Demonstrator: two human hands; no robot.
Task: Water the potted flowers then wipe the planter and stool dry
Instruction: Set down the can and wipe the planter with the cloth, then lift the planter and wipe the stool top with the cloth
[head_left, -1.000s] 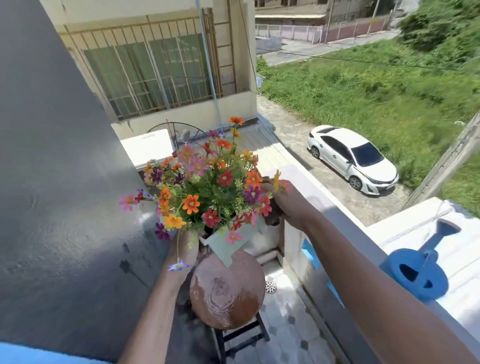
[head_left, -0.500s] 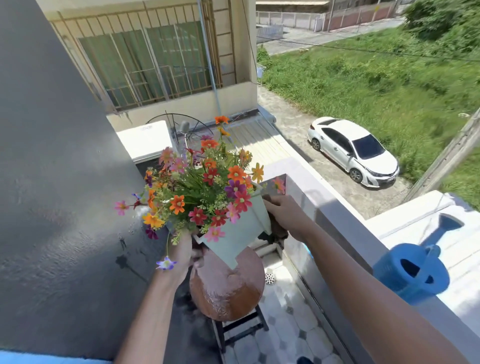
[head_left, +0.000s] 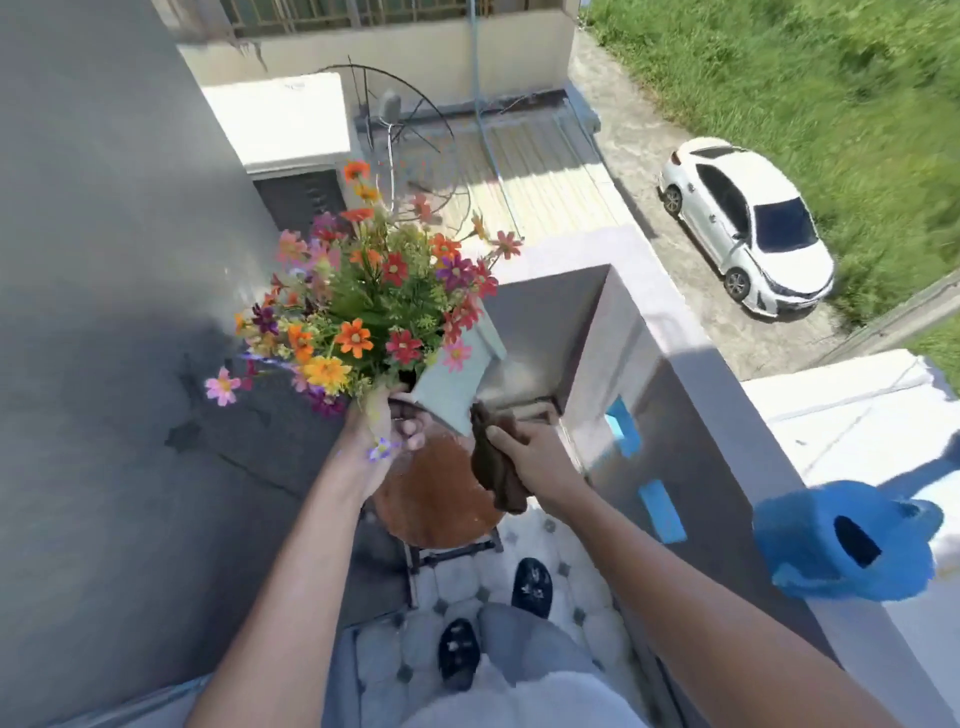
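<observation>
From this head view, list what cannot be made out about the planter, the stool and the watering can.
- Planter: its base and far side are hidden by the flowers and the left hand.
- Stool: part of the seat is covered by the cloth in the right hand; whether it is dry cannot be told.
- Watering can: blurred, its spout unclear, contents not visible.

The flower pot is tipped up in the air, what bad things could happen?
1. The pale green square planter of colourful flowers is tilted over the round brown stool, held only by the left hand; it might slip.
2. The right hand is busy with the dark cloth, so it may not catch it.
3. The blue plastic watering can sits on the ledge; an elbow could knock it.
</observation>
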